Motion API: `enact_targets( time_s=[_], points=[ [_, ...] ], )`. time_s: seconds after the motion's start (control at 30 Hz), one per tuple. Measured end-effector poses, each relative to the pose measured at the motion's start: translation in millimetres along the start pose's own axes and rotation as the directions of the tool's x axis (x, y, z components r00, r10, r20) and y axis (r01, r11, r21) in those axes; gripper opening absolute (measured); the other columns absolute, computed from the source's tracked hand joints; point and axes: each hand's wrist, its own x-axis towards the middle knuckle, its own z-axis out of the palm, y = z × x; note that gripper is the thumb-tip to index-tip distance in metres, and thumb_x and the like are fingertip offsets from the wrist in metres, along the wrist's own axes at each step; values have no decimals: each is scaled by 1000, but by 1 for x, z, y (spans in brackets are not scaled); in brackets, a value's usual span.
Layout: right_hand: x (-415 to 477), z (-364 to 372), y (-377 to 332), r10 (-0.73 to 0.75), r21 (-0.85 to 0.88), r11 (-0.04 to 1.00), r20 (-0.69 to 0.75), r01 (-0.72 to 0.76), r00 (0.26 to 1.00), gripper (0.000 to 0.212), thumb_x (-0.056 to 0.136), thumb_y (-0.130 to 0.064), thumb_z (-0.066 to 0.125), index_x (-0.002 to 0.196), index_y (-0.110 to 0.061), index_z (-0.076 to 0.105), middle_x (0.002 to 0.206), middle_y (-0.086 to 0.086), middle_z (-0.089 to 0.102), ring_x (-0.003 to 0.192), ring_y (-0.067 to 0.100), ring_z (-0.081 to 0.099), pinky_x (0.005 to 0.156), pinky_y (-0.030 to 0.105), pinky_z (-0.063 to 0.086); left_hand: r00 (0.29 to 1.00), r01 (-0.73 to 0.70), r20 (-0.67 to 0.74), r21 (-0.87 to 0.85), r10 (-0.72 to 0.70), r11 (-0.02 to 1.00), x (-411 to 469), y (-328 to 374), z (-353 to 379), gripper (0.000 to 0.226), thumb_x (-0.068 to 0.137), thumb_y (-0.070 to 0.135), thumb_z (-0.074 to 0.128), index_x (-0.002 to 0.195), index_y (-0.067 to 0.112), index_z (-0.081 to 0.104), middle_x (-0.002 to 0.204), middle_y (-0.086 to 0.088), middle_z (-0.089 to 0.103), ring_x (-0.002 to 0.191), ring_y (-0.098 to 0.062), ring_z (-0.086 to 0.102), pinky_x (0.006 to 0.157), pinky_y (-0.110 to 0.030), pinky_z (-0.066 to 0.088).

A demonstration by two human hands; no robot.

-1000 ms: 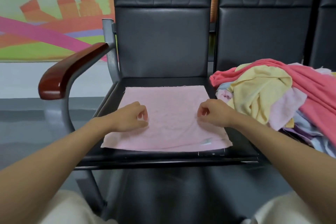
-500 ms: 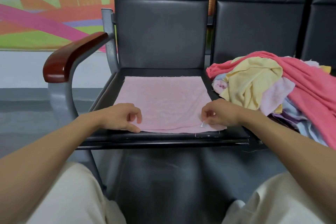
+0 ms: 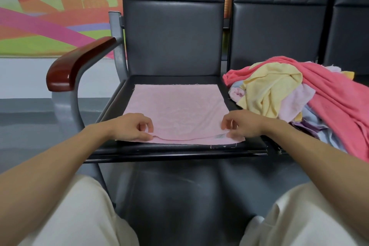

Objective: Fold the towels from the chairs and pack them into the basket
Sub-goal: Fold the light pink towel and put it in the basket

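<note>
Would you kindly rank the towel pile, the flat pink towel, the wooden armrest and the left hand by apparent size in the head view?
1. towel pile, though cropped at the edge.
2. flat pink towel.
3. wooden armrest and left hand: too alike to rank.

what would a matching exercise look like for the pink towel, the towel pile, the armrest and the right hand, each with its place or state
1. pink towel
2. towel pile
3. armrest
4. right hand

a. heaped, many colours, at the right
b. pinches the pink towel's near right corner
c. glossy red-brown wood
d. spread flat on the black seat

Pairs: 1-d, 2-a, 3-c, 4-b
</note>
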Motion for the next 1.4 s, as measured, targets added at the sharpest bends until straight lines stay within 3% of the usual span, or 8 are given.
enact_targets(
  time_s=[0.17, 0.43, 0.63, 0.77, 0.93, 1.03, 1.17, 1.4],
  points=[
    [1, 3, 1, 6, -49, 999, -72, -9, 997, 13, 88, -15, 64, 101, -15, 68, 99, -3, 66, 86, 13, 56, 74, 19, 37, 1000, 13, 5, -3, -13, 1000, -3, 1, 0, 29, 67, 54, 58, 91, 38, 61, 92, 6, 55, 81, -10, 52, 84, -27, 47],
    [-10, -21, -9, -26, 20, 999, -285, 33, 958, 15, 92, -14, 60, 102, -13, 71, 94, -7, 67, 82, 9, 55, 75, 18, 37, 1000, -24, -16, 10, 24, 1000, -5, -3, 0, 11, 81, 43, 63, 91, 39, 61, 91, 5, 55, 81, -9, 53, 75, -19, 42],
    [-13, -7, -9, -1, 59, 998, 56, -2, 998, 10, 80, -28, 75, 86, -30, 68, 83, -13, 69, 76, 3, 61, 75, 21, 46, 998, -13, -55, 29, 14, 999, -5, -5, -3, 6, 87, 34, 67, 92, 32, 64, 92, 4, 58, 85, -15, 56, 81, -25, 47],
    [-10, 4, -12, 5, 12, 1000, 116, -7, 993, 37, 68, -42, 83, 79, -34, 49, 82, -12, 56, 76, 11, 53, 65, 22, 40, 999, 27, 40, 75, -30, 997, -13, -15, -7, 38, 71, 33, 83, 98, 34, 57, 100, 3, 48, 95, -15, 48, 88, -31, 43],
    [-2, 12, -17, -7, -115, 993, 90, 17, 996, 49, 67, -22, 84, 70, -29, 36, 73, -10, 45, 72, 18, 44, 56, 23, 32, 996, 63, 68, 20, -64, 998, -19, -26, -8, 44, 70, 21, 85, 92, 40, 52, 100, 6, 48, 91, -10, 48, 84, -29, 43],
    [-2, 9, -15, -11, -97, 995, 75, 18, 997, 42, 72, -18, 79, 68, -29, 39, 67, -10, 46, 64, 9, 42, 57, 23, 32, 996, 53, 66, 24, -55, 998, -20, -22, -8, 39, 74, 18, 81, 92, 38, 53, 100, 7, 50, 93, -12, 50, 83, -28, 43],
    [-5, 2, -6, -26, -113, 993, 8, 27, 1000, 24, 84, -19, 64, 70, -33, 51, 73, -14, 57, 74, 11, 53, 69, 25, 39, 997, 36, 62, 54, -39, 998, -24, -23, -8, 24, 86, 21, 69, 90, 38, 52, 104, 10, 56, 99, -13, 52, 92, -30, 43],
    [-5, -4, 0, 165, 69, 985, -160, -156, 973, 31, 92, -5, 39, 65, -19, 40, 69, -1, 48, 75, 22, 45, 62, 29, 31, 996, 57, -70, -65, -62, 996, -22, -9, -12, 20, 104, 27, 34, 88, 19, 42, 81, -1, 50, 74, -18, 45, 75, -35, 42]
  ],
)
